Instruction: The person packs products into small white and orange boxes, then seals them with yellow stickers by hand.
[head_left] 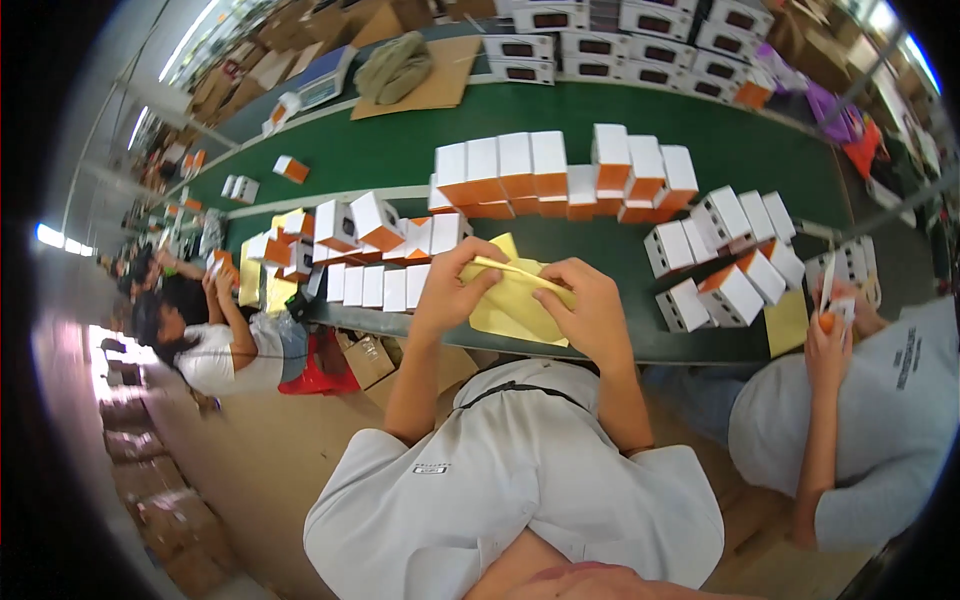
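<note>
A yellow sheet is held up over the near edge of the green table, its upper edge bent over into a fold. My left hand pinches the sheet's left side between thumb and fingers. On the other side, my right hand grips the same fold, thumb in front. More yellow shows below and behind the fold; whether it is one sheet or several I cannot tell. Close to my left hand stands a row of small white boxes. Beyond both hands, white-and-orange boxes are lined up side by side.
Another group of white-and-orange boxes stands to the right, beside a yellow sheet. A co-worker at the right holds a small item; another person works at the left. Larger cartons are stacked at the back.
</note>
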